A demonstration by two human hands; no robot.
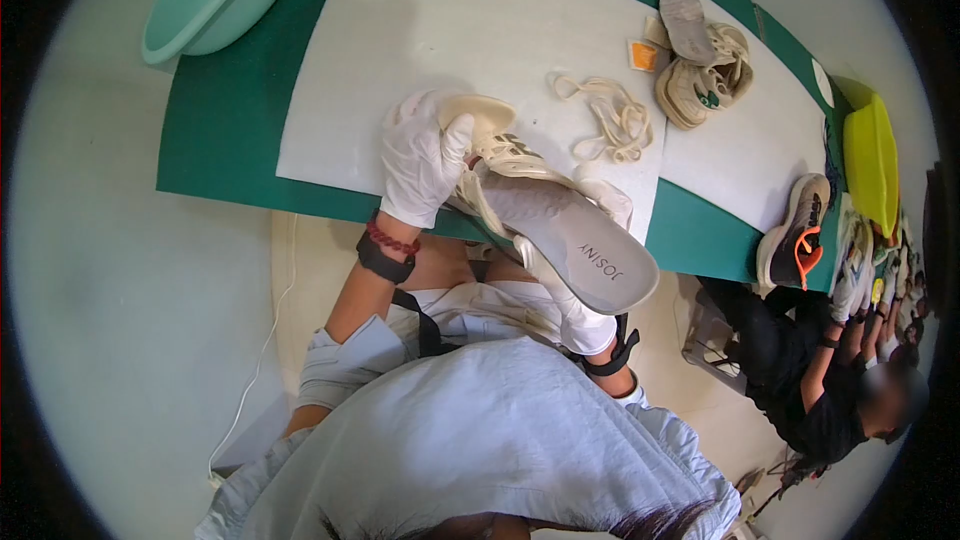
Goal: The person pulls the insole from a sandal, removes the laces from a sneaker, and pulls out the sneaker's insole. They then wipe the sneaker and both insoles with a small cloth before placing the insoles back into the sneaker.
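A cream lace-up shoe [515, 158] is held at the table's front edge between my two white-gloved hands. A grey insole [600, 250] marked JOSINY lies partly inside it, its heel end pointing toward me and to the right. My left hand [425, 155] is closed on the shoe's tongue [480, 115], which is pulled up and back. From below, my right hand [565, 305] wraps round the heel end of the shoe, its thumb along the insole's edge. Part of the right hand's fingers is hidden by the shoe and insole.
Loose cream laces [610, 120] lie on the white mat [430, 30]. Beyond them are another cream shoe [690, 90], a grey insole [685, 20] and an orange packet [642, 56]. A dark sneaker [795, 230], green basin [215, 0], yellow basin [870, 165] and a seated co-worker [820, 370] are around.
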